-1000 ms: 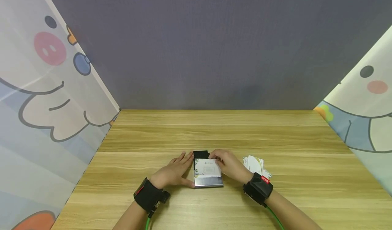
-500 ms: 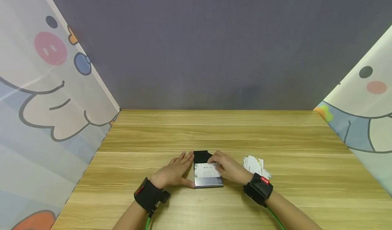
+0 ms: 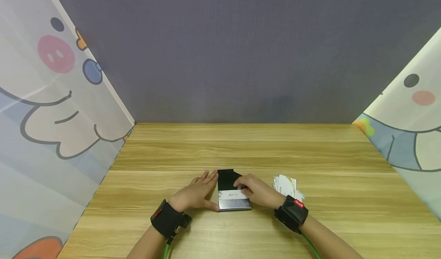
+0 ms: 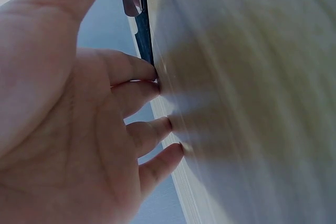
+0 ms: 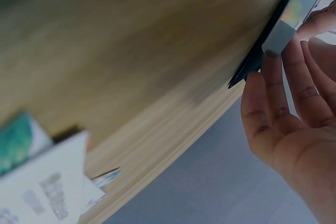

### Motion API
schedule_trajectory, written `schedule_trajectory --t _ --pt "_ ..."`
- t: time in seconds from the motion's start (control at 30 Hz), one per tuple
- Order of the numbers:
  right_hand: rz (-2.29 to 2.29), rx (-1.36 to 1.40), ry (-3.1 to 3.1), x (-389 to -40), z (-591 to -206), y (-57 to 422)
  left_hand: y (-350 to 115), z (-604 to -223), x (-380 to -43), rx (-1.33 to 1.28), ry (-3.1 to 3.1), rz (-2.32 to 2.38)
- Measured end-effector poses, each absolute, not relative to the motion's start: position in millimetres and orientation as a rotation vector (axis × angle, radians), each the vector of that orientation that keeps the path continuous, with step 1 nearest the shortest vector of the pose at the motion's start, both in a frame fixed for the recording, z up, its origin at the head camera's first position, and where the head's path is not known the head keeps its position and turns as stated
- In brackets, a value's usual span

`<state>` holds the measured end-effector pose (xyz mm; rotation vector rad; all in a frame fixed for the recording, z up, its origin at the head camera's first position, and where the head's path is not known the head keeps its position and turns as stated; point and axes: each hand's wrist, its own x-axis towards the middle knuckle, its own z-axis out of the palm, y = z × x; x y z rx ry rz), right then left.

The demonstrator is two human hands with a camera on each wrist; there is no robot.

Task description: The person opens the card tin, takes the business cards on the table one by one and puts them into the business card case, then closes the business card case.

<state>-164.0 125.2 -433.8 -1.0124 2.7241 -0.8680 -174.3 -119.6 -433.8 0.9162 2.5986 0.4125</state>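
Observation:
A business card holder [image 3: 235,204] lies flat on the table, with a silver front and a black inner part [image 3: 227,179] showing behind. A white printed business card [image 3: 228,194] sits partly under the silver front, only a strip of it visible. My right hand [image 3: 258,191] has its bent fingers and thumb at the card's right back edge, pinching it. On the left, my left hand [image 3: 197,194] lies with fingers spread and straight, thumb and fingertips along the holder's left edge. In the left wrist view these fingertips [image 4: 177,150] touch the tabletop.
Several white printed cards [image 3: 286,185] lie loosely stacked on the table, just behind the right wrist. The wooden table [image 3: 172,148] runs back to a dark grey wall panel [image 3: 241,59]. Each wrist wears a black band with a green cable [image 3: 310,245].
The business card has slid towards me into the holder, so less of it shows and more of the black part is bare. The right hand moved with it; the left hand stayed put.

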Motion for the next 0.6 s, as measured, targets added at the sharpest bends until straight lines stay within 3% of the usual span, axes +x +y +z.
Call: schedule_trajectory --t 0.6 --pt "-0.883 -0.796 2.859 -159 -433 164 -121 -433 -174 0.933 2.592 0.417"
